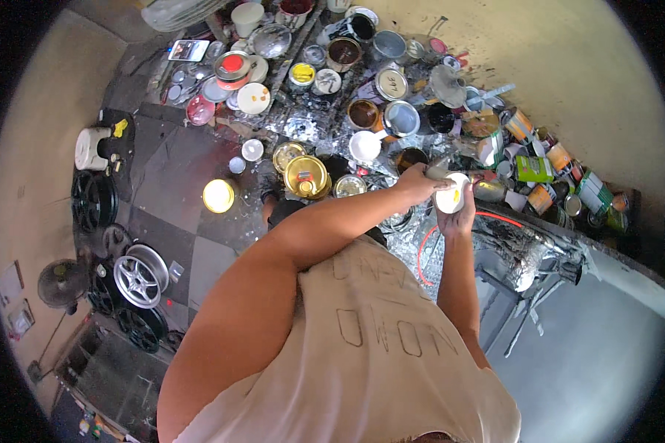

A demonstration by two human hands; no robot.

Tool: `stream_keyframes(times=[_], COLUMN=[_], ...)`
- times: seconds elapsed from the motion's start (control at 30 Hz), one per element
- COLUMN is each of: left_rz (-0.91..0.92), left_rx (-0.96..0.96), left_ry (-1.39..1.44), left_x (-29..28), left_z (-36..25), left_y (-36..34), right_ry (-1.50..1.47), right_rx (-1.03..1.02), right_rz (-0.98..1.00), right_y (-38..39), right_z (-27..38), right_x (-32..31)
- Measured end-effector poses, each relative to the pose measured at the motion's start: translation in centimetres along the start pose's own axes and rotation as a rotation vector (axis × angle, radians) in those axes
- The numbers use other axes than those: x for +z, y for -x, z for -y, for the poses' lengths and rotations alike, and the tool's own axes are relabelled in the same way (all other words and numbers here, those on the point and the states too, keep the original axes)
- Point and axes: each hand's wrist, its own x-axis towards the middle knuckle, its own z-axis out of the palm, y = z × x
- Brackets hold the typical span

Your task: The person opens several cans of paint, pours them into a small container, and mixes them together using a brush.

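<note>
Out in front of me to the right, my right hand point(459, 218) is wrapped round a small white cup point(442, 201) from its outer side. Inside the cup shows a patch of yellow, like paint. My left hand point(417, 184) reaches across to the cup's left rim with its fingers closed. A thin greyish piece shows at those fingertips, too small to name. Below and left of the hands stands a gold round tin point(307, 177), beside an open tin point(349, 186) with a pale top. A white tub point(365, 146) sits just beyond them.
Paint-splattered cans crowd the far bench, among them a yellow-filled can point(302, 74). Tipped cans point(541, 198) pile up at the right. A grey panel point(569, 340) lies at lower right. Wheel rims point(141, 276) and a fan point(61, 283) stand at left, near a bright yellow pot point(219, 196).
</note>
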Motion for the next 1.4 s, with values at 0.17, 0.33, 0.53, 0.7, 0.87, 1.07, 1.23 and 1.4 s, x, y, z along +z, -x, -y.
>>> stream_keyframes(times=[0.17, 0.33, 0.53, 0.7, 0.87, 1.07, 1.23, 1.4], left_rz=[0.058, 0.001, -0.258, -0.398, -0.497, -0.754, -0.831, -0.731], left_rx=[0.044, 0.206, 0.094, -0.003, -0.034, -0.088, -0.119, -0.065], left_ry=[0.106, 0.117, 0.122, 0.554, 0.377, 0.360, 0.406, 0.321], left_x=[-2.6, -6.5, -18.1, -27.9, -33.5, -33.2, -32.2, -32.7], left_z=[1.1, 2.1, 5.9, 10.1, 13.2, 10.7, 8.1, 8.4], left_y=[0.2, 4.1, 6.1, 4.1, -2.7, -3.6, -0.4, 4.1], right_ry=[0.029, 0.019, 0.382, 0.546, 0.583, 0.503, 0.489, 0.363], right_rx=[-0.009, 0.030, 0.166, 0.345, 0.423, 0.351, 0.138, 0.145], right_rz=[-0.004, -0.024, 0.047, -0.136, -0.212, -0.375, -0.507, -0.623], right_y=[0.5, 0.6, 1.4, 3.0, 5.3, 2.7, -4.4, -10.0], right_z=[-2.4, -6.5, -8.3, -9.1, -9.2, -6.5, -5.6, -5.1], right_x=[2.3, 4.9, 4.3, 1.1, -1.9, -5.2, -7.2, -6.1])
